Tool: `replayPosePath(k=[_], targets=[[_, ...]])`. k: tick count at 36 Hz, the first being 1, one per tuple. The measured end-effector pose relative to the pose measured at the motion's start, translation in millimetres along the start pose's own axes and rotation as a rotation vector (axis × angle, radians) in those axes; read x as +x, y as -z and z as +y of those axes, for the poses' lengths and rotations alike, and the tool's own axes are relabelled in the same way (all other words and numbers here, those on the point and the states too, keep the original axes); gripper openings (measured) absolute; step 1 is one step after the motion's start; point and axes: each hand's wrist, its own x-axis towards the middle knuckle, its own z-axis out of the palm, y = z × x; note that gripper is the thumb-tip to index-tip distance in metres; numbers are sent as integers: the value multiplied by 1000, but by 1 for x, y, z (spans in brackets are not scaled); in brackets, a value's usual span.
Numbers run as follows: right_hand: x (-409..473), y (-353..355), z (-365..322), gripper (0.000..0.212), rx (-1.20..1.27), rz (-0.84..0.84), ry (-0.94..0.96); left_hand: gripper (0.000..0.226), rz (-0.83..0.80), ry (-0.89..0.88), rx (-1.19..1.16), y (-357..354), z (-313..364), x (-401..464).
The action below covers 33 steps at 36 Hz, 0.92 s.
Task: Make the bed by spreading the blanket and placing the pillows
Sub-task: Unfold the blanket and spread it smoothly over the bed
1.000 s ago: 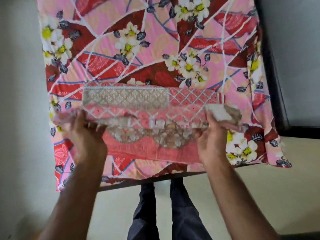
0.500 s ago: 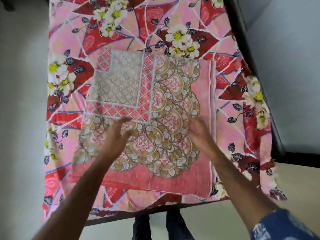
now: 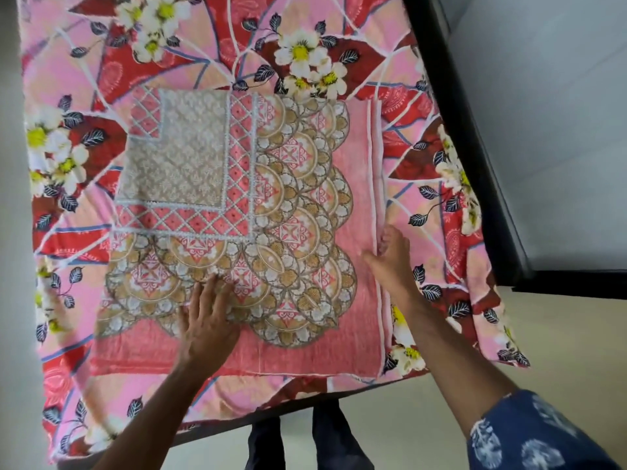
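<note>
**Opening the folded blanket evenly**

The folded blanket (image 3: 237, 215) lies mid-bed on the flowered sheet (image 3: 424, 106), still only partly opened. My left hand (image 3: 207, 323) presses flat at its 6 o'clock edge, fingers spread and gripping nothing. My right hand (image 3: 390, 259) rests open at the 3 o'clock edge, fingers loosely apart. I judge it best to pinch the top layer at that side and draw it outward, keeping the edges parallel to the bed frame (image 3: 475, 164).

Bed sheet (image 3: 84, 79): far end and left side cut off by the frame.
Bed frame (image 3: 475, 147): mostly covered — only its right rail shows.
Blanket (image 3: 237, 198): folded — inner layers hidden.
</note>
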Motion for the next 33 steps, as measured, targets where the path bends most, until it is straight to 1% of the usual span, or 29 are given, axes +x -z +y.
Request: replayPosePath(k=[2,3,5,7,11,13,15,16,18,19,21,23,24,25,27,29,31,32,33], targets=[[14,0,-4,76,33,8,-38,88,35,22,-15,-3,1,-3],[17,1,-9,77,21,3,-46,88,55,48,-34,-5,3,-6],[26,-1,-11,79,20,-5,-71,86,117,152,-101,-9,7,-15],[29,-3,-13,83,91,-14,-93,84,177,305,-207,-15,13,-27],[18,-1,-21,70,255,-104,-165,97,297,622,-412,-30,25,-48],[11,0,-16,72,262,-154,-200,107,311,812,-543,-39,28,-55],[5,-1,-11,73,263,-213,-175,114,325,990,-711,-37,38,-60],[2,-1,-7,67,275,-234,-160,110,356,1057,-811,-36,42,-61],[-5,0,-6,47,273,-250,-114,91,442,1127,-1017,-32,50,-62],[-8,1,-8,36,273,-249,-98,84,481,1138,-1135,-30,51,-63],[-9,2,-9,19,281,-264,-103,78,530,1138,-1397,-29,48,-64],[-9,1,-11,12,295,-281,-123,69,535,1122,-1581,-29,42,-66],[-8,0,-12,11,311,-277,-123,64,501,1115,-1620,-24,42,-68],[-8,-1,-14,13,333,-266,-131,60,471,1091,-1634,-21,42,-70],[-6,0,-19,24,411,-243,-157,50,371,1041,-1615,-16,42,-72],[2,3,-24,39,498,-254,-182,57,292,963,-1602,-16,42,-72],[16,6,-31,50,547,-281,-195,64,200,848,-1683,-18,42,-71],[24,7,-36,51,565,-286,-198,64,143,805,-1716,-17,44,-71],[32,9,-42,48,583,-283,-211,59,86,775,-1743,-17,48,-71]])
